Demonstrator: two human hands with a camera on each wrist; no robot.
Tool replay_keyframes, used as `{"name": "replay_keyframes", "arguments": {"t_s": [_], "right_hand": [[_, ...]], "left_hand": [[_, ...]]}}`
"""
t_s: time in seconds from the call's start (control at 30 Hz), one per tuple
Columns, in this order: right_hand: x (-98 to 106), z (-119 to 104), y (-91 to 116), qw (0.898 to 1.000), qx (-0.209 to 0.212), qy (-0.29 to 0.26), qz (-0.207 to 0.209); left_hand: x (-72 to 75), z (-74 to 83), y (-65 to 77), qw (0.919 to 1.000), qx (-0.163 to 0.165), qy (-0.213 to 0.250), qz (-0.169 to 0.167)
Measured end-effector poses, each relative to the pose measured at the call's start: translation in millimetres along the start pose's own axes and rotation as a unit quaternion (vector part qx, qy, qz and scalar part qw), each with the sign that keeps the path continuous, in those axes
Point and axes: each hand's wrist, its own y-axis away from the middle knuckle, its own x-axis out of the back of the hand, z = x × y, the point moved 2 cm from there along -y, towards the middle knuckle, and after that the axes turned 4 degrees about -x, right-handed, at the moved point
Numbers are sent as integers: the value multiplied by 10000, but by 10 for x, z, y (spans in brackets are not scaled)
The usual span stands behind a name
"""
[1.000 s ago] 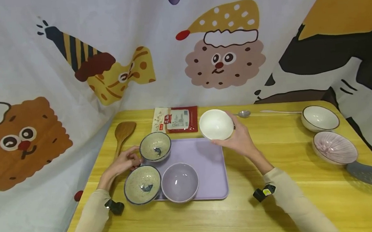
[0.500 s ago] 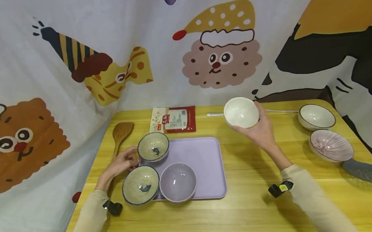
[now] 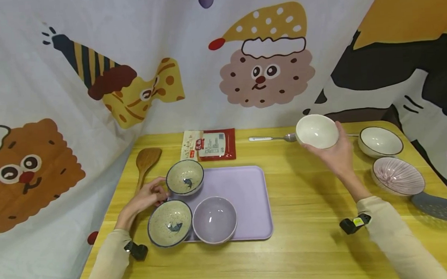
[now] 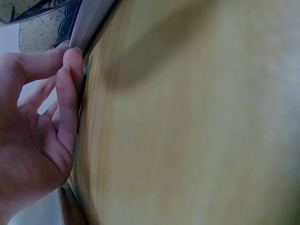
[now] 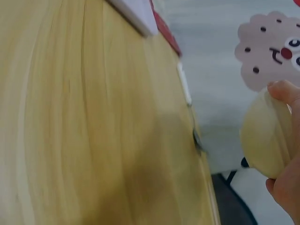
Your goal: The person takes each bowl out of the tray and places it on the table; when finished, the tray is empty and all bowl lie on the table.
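Observation:
My right hand (image 3: 333, 152) grips a white bowl (image 3: 317, 131) by its side, raised above the back of the table with its inside facing the head camera. In the right wrist view the bowl (image 5: 267, 133) shows from its outer side, thumb and fingers around it. At the left edge of a lilac tray (image 3: 250, 202), my left hand (image 3: 148, 194) pinches the rim between thumb and fingers. Two speckled bowls with blue fish, one farther back (image 3: 185, 178) and one nearer (image 3: 170, 224), sit on the tray's left side beside a plain lilac bowl (image 3: 215, 220).
A wooden spatula (image 3: 146, 159) lies left of the tray, and red-and-cream food packets (image 3: 210, 144) lie behind it. A white-handled spoon (image 3: 262, 139) is at the back. To the right stand a brown-rimmed bowl (image 3: 380, 142), a pink striped bowl (image 3: 397, 175) and a grey slotted utensil (image 3: 443, 207).
My right hand has carried the white bowl rightward, from over the tray's back right corner to past the spoon. My left hand has stayed at the tray's edge.

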Motion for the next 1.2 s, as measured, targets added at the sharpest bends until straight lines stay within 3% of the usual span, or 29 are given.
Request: {"name": "replay_keyframes", "arguments": {"t_s": [0.27, 0.53, 0.87, 1.2], "right_hand": [[119, 163, -63, 9973, -607, 338, 235], [141, 372, -127, 9907, -1277, 450, 150], [149, 597, -173, 9885, -1427, 478, 173], [169, 683, -183, 9859, -1583, 527, 110]], "left_hand": [[3, 13, 11, 10000, -73, 26, -40], [2, -7, 1, 10000, -34, -27, -19], [-11, 6, -6, 10000, 2, -34, -8], [-19, 17, 6, 10000, 31, 21, 32]]}}
